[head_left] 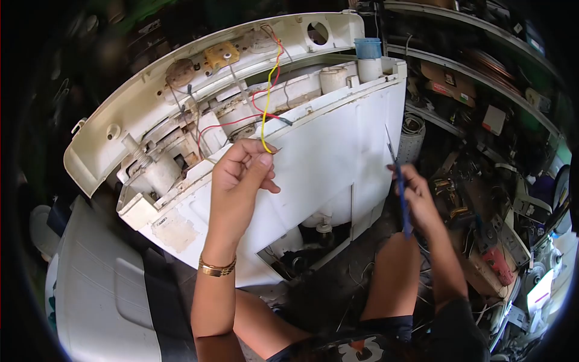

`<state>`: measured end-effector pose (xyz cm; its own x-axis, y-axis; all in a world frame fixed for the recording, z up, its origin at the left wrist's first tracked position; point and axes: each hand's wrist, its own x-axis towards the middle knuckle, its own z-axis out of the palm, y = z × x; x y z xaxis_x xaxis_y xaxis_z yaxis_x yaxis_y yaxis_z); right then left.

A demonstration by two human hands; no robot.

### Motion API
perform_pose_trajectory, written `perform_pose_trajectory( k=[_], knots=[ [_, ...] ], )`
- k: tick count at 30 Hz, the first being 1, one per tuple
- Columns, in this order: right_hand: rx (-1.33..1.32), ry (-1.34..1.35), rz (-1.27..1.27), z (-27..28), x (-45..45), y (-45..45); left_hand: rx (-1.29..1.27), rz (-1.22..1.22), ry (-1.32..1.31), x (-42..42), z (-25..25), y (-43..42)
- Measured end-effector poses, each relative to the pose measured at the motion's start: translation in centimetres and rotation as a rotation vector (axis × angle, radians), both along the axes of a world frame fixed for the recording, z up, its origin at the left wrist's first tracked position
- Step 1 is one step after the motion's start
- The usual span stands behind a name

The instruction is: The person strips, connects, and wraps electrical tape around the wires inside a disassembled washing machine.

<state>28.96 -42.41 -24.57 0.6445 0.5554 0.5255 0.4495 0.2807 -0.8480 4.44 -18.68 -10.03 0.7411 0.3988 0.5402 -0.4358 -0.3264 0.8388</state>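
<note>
My left hand (244, 169) is raised in front of a white washing machine's panel (319, 151). Thumb and fingers pinch the yellow wire (266, 114) close to its lower end, where a short bare tip pokes out. That wire runs up to the machine's tilted-back control panel (325, 24). A red wire (226, 125) loops behind it, ending at a dark sleeved joint (286, 121). On the right, my right hand (416, 196) is closed around a slim blue-handled tool (402, 199) with a thin pointed metal end aimed upward; its exact kind is unclear.
Inside the machine's top lie a yellowish timer unit (221, 55) and a white motor-like part (160, 172). A blue cup-like piece (368, 48) stands at the corner. Shelves (464, 72) and cluttered parts fill the right. A grey-white casing (108, 277) stands left.
</note>
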Motion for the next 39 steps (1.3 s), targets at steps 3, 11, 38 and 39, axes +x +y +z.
perform_pose_trajectory(
  k=[3,11,38,39],
  knots=[
    [0.170,0.417,0.384,1.0,-7.1,3.5,-0.003,0.001,-0.009,-0.1,-0.2,0.1],
    [0.236,0.129,0.383,1.4,-13.6,7.6,-0.037,-0.016,0.009,-0.8,-0.5,0.4],
    [0.414,0.282,0.304,0.7,-17.2,8.2,-0.017,0.024,0.003,-0.7,-0.6,-0.1],
    [0.419,0.174,0.267,0.7,-17.2,8.4,-0.017,0.024,0.000,-0.7,-0.7,-0.1]
  ],
)
